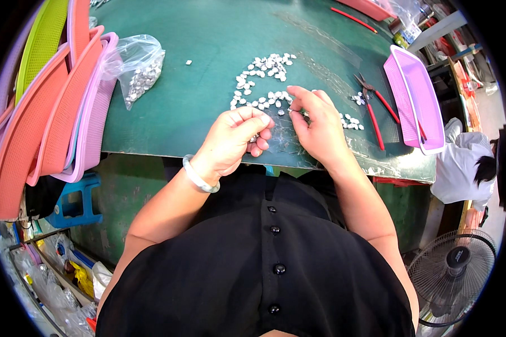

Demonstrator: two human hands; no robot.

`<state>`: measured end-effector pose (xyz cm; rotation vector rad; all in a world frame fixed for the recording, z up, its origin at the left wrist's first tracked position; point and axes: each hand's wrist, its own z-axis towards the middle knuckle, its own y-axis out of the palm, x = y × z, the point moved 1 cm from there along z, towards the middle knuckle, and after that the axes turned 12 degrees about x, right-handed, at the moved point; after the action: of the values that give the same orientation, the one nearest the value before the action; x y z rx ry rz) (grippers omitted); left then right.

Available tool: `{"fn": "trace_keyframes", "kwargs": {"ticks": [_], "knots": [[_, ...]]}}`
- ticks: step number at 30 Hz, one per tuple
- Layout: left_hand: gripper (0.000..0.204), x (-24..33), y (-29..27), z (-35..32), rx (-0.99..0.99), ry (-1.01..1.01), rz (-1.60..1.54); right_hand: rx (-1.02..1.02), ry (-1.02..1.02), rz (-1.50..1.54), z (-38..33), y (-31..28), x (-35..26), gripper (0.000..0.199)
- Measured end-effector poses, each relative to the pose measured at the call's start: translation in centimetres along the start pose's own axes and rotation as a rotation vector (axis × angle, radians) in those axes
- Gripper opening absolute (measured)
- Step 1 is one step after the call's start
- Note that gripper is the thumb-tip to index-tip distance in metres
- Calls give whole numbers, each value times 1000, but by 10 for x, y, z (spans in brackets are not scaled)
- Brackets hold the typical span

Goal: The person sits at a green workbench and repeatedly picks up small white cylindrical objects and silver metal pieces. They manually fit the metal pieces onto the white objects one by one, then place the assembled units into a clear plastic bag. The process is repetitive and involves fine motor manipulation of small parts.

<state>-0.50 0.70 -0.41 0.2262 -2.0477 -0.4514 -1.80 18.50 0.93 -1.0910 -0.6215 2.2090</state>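
Small silvery-white pieces (272,66) lie in a loose curved band on the green table. My left hand (239,135) is closed near the table's front edge, its thumb over curled fingers. A few of the silvery pieces (254,137) peep out between its fingers and palm. Over the near end of the band, my right hand (317,121) has bent fingers, with the thumb apart from them. Its fingertips are beside the loose pieces, and I see nothing clearly held there. More pieces (351,121) lie just right of this hand.
Red-handled pliers (371,104) lie at the right, beside a purple basket (396,73). A clear bag of silvery pieces (144,76) rests at left, near stacked coloured baskets (56,112). A red pencil-like stick (354,19) lies far back. A fan (455,264) stands lower right.
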Motion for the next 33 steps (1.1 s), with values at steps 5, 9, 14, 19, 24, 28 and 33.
{"fn": "trace_keyframes", "kwargs": {"ticks": [5, 9, 14, 19, 24, 28, 33], "knots": [[14, 4, 4, 3, -13, -49, -3, 65, 53, 289, -3, -5, -13, 43], [13, 5, 5, 2, -45, -76, -21, 68, 67, 392, -6, -4, -17, 46], [11, 2, 7, 1, -32, -62, -22, 69, 95, 443, -11, -1, -12, 48], [10, 2, 7, 2, -29, -50, -21, 49, 190, 537, -13, 2, -10, 50], [10, 1, 8, 1, -29, -39, -27, 42, 296, 643, -17, 6, -8, 48], [11, 3, 12, 1, -32, -32, -17, 41, 339, 698, -18, 4, -9, 46], [12, 4, 13, 0, -19, -27, -1, 49, 353, 732, -20, 5, -8, 45]]}}
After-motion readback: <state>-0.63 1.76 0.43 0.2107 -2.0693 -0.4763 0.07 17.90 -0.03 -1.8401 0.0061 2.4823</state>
